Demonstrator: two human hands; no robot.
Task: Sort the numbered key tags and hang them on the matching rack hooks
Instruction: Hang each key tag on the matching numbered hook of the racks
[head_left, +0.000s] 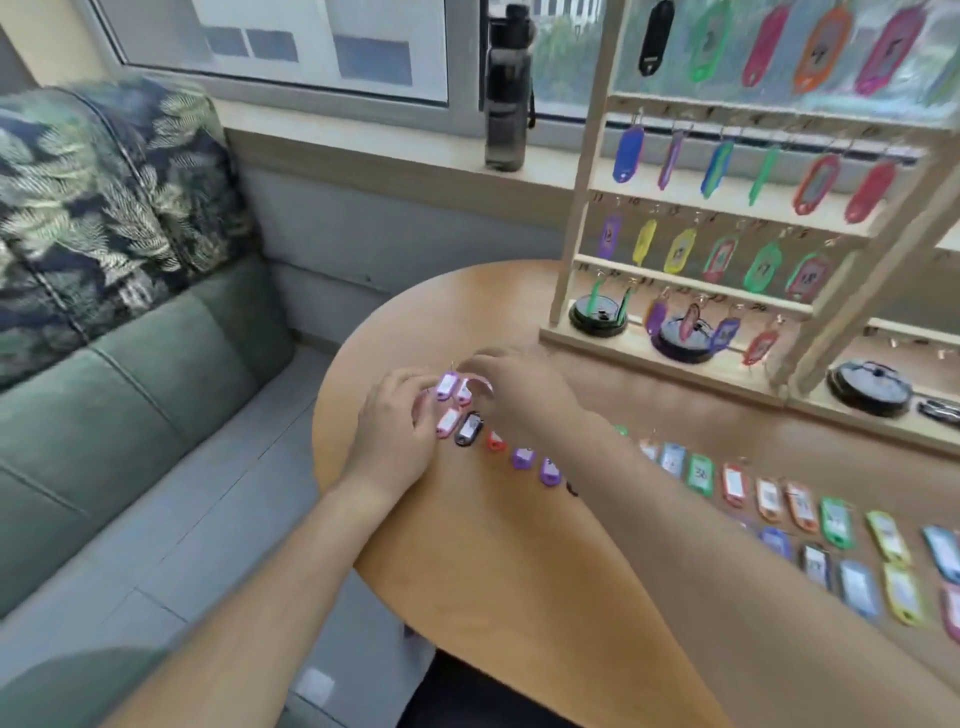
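The bench (493, 561) is warm orange-tan wood. Near its centre lie a lilac tag (447, 385), a pink tag (448, 422), a black tag (469, 428), a red tag (496, 442) and two purple tags (522, 458). Toward four o'clock, further tags show green, orange, yellow and pale blue. At two o'clock the rack (582, 182) is pale bare wood, hung with a blue tag (628, 155), a yellow tag (644, 241) and others in green, red, orange and magenta. At ten o'clock the cushion (104, 182) bears pale leaves on dark navy. The sofa (130, 395) is plain sage green. The bottle (508, 93) at twelve o'clock is smoky grey-black.
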